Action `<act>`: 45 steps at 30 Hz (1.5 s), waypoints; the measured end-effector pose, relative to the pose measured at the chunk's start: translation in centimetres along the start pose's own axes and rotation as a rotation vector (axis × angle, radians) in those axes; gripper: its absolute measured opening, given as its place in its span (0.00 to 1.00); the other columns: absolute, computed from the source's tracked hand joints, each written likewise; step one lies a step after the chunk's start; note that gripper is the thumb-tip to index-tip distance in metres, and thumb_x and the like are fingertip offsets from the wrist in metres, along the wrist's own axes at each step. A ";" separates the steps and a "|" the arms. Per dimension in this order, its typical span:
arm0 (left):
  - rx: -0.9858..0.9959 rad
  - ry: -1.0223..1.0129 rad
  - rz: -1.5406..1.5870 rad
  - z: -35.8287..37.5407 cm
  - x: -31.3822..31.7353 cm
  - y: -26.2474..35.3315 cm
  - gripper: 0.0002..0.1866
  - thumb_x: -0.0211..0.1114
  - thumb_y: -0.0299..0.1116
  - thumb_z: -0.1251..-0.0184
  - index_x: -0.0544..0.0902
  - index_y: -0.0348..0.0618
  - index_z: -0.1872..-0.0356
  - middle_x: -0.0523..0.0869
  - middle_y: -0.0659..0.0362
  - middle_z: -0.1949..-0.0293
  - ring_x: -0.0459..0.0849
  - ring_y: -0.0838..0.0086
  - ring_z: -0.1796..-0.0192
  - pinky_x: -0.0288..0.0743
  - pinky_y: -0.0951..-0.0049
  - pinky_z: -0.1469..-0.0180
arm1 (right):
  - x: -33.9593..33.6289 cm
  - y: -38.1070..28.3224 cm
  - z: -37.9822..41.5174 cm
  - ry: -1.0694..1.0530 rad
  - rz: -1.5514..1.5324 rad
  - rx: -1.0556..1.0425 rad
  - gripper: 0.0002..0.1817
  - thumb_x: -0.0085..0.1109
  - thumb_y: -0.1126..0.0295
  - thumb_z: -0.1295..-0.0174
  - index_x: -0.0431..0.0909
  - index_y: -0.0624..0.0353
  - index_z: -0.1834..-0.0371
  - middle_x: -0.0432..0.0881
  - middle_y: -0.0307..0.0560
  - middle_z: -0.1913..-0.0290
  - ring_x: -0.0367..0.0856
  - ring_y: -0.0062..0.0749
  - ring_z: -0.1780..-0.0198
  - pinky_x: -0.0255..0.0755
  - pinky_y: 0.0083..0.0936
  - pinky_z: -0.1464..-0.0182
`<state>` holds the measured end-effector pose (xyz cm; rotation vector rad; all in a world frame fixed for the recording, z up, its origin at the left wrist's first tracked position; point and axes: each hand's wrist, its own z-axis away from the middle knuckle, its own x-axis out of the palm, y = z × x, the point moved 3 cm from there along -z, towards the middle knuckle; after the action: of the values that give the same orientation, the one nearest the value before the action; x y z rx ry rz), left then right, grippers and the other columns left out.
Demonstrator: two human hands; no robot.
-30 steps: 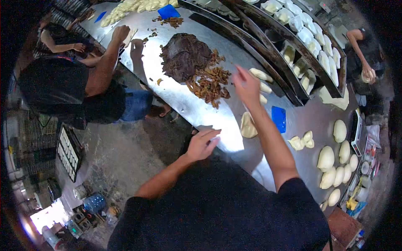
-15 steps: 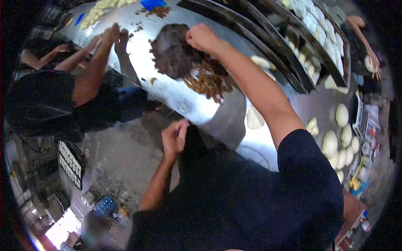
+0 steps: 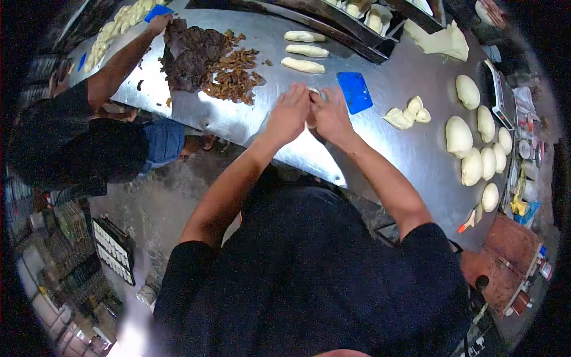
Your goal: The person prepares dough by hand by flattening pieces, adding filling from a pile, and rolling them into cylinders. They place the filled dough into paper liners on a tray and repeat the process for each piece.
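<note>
My left hand (image 3: 287, 116) and my right hand (image 3: 331, 119) meet over the metal table (image 3: 238, 122), close to its front edge. Their fingers are pressed together around a small piece of pale dough (image 3: 313, 92), mostly hidden beneath them. Just beyond lie three pale dough rolls (image 3: 304, 50) side by side. A blue scraper (image 3: 354, 93) lies flat to the right of my right hand. Chopped brown filling (image 3: 235, 77) is spread to the left of my left hand, beside a dark brown mass (image 3: 193, 56).
Dough scraps (image 3: 407, 116) and several rounded dough balls (image 3: 459, 137) rest on the right. A brush (image 3: 471, 219) lies near the right edge. Dark trays (image 3: 357, 30) stand at the back. On the left, a co-worker's arm (image 3: 122, 65) reaches over the table beside another blue scraper (image 3: 158, 13).
My right hand has left the dark brown filling, and my left hand has risen from below the table edge. Both now meet on dough, as my view has turned right.
</note>
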<state>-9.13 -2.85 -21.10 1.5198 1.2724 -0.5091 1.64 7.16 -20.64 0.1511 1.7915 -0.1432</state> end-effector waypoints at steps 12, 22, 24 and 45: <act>-0.216 -0.143 0.183 2.3 -0.2 -0.2 0.30 0.61 0.34 0.31 0.68 0.43 0.28 0.62 0.48 0.24 0.55 0.46 0.21 0.50 0.46 0.23 | -2.7 -0.3 -0.8 -0.167 -0.293 0.279 0.24 0.64 0.70 0.49 0.81 0.60 0.45 0.85 0.51 0.50 0.80 0.50 0.44 0.60 0.59 0.32; -0.843 0.359 0.497 14.8 -9.6 -6.0 0.12 0.63 0.25 0.30 0.84 0.37 0.48 0.89 0.54 0.57 0.86 0.75 0.54 0.78 0.74 0.48 | 6.3 -6.5 -24.4 0.027 -0.435 -0.013 0.15 0.55 0.76 0.42 0.83 0.63 0.52 0.84 0.61 0.60 0.85 0.58 0.56 0.79 0.47 0.53; -0.853 0.585 0.760 19.1 -9.9 -7.8 0.10 0.62 0.27 0.28 0.85 0.35 0.51 0.89 0.56 0.58 0.86 0.74 0.55 0.78 0.73 0.49 | 5.3 -7.3 -25.7 -0.086 -0.361 -0.022 0.12 0.55 0.76 0.43 0.84 0.63 0.57 0.85 0.62 0.61 0.85 0.58 0.57 0.80 0.47 0.55; -0.719 0.338 0.929 6.9 -9.0 -2.6 0.12 0.61 0.25 0.29 0.83 0.27 0.50 0.89 0.52 0.59 0.88 0.70 0.55 0.79 0.73 0.46 | -2.0 3.3 -11.4 -0.227 -1.785 0.585 0.20 0.59 0.78 0.33 0.78 0.68 0.38 0.88 0.52 0.54 0.88 0.32 0.56 0.83 0.23 0.56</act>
<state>-12.65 -13.30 -17.32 1.3838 0.7102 0.7565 -8.27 12.39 -16.15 -1.0455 1.1010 -1.8246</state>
